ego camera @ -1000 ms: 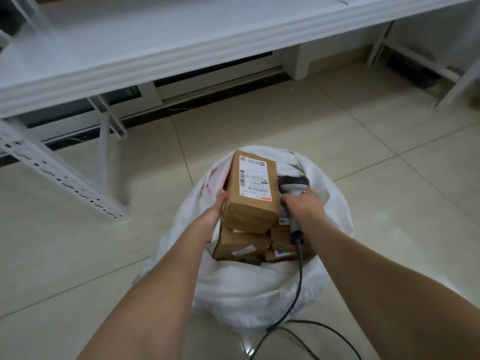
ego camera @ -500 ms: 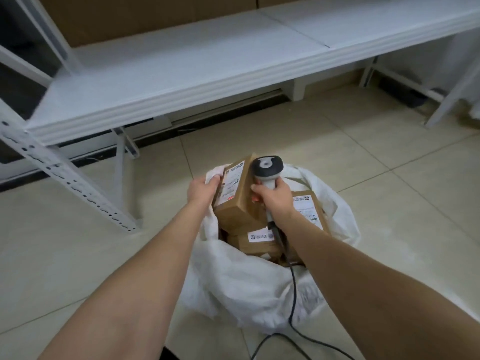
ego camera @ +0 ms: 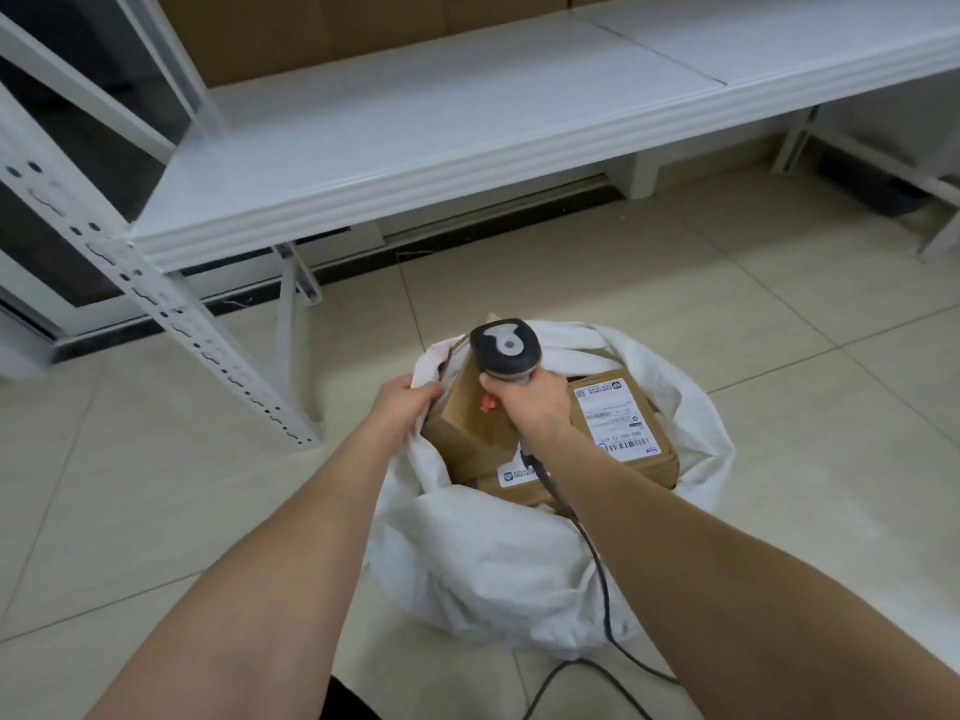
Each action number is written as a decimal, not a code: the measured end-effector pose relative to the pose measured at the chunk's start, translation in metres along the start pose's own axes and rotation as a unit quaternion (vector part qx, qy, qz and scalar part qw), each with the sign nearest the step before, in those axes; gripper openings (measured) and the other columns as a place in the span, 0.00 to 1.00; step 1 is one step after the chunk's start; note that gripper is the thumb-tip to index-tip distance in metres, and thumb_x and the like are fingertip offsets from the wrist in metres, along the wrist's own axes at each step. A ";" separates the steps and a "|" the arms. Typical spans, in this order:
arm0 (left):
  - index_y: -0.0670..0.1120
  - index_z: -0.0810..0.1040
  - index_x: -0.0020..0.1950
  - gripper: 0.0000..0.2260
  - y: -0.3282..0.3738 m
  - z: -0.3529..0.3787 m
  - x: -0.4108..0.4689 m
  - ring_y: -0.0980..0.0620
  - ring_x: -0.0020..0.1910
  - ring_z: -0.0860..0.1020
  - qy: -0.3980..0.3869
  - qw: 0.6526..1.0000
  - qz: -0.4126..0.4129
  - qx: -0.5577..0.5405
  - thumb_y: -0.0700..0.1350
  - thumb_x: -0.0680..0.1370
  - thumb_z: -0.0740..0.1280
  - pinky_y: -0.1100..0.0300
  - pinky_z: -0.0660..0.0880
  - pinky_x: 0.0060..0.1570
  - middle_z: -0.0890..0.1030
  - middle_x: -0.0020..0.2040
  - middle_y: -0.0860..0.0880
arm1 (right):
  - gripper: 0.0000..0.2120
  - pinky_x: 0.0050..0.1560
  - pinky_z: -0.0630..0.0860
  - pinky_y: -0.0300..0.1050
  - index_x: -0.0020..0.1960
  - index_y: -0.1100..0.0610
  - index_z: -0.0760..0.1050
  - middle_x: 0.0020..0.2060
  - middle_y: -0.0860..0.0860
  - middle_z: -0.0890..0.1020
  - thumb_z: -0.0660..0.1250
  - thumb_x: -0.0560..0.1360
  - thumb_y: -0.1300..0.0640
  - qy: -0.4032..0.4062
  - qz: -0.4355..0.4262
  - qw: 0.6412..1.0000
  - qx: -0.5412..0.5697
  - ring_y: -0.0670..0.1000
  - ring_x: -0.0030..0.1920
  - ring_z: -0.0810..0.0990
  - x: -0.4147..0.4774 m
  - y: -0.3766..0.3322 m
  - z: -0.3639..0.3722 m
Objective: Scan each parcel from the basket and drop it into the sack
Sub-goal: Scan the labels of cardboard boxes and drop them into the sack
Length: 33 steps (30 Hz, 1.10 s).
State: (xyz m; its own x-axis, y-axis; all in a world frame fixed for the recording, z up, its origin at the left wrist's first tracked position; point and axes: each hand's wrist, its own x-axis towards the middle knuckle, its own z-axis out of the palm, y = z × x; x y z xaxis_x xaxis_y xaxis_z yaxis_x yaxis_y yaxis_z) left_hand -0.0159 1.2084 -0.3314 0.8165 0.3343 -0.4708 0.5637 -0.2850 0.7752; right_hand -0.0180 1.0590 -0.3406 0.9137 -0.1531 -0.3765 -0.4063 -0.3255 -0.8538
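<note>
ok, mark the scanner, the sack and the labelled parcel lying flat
scanner (ego camera: 505, 350): head view, top of its head.
sack (ego camera: 483, 569): head view, near fabric wall.
labelled parcel (ego camera: 617, 420): head view, its white label.

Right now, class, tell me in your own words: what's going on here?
A person is filling a white sack on the floor with parcels. The right hand grips a corded scanner over a tilted brown parcel in the sack's mouth. The left hand is at that parcel's side; its grip is unclear.

Even soft light, faint shadows, wide-angle edge bending
</note>
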 end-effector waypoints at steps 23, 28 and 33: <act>0.43 0.78 0.46 0.05 0.012 0.038 -0.002 0.41 0.49 0.79 0.030 0.991 0.072 0.106 0.41 0.75 0.64 0.56 0.71 0.41 0.82 0.49 0.40 | 0.16 0.52 0.76 0.45 0.53 0.54 0.74 0.47 0.50 0.81 0.77 0.69 0.59 0.019 0.018 0.992 0.127 0.50 0.47 0.78 0.008 0.011 -0.070; 0.42 0.73 0.63 0.15 -0.005 0.007 0.001 0.41 0.57 0.76 0.028 0.985 0.018 0.171 0.47 0.80 0.60 0.52 0.74 0.56 0.77 0.60 0.41 | 0.20 0.50 0.74 0.42 0.58 0.54 0.74 0.48 0.50 0.79 0.76 0.70 0.61 -0.073 -0.018 0.995 0.070 0.51 0.50 0.77 0.005 0.003 -0.038; 0.57 0.57 0.76 0.36 0.004 0.002 0.000 0.45 0.64 0.72 -0.051 0.990 0.089 0.098 0.61 0.72 0.68 0.53 0.71 0.60 0.69 0.70 0.46 | 0.16 0.51 0.80 0.48 0.54 0.59 0.77 0.48 0.55 0.82 0.77 0.69 0.59 -0.101 0.023 0.991 0.086 0.54 0.47 0.81 0.012 0.012 -0.019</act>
State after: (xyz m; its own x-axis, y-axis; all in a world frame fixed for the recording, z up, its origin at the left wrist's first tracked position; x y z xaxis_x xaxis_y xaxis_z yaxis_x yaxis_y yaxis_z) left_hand -0.0135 1.2057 -0.3292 0.9077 0.1743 -0.3817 0.4152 -0.5038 0.7575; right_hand -0.0117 1.0354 -0.3489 0.8839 0.0319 -0.4667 -0.4567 -0.1563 -0.8758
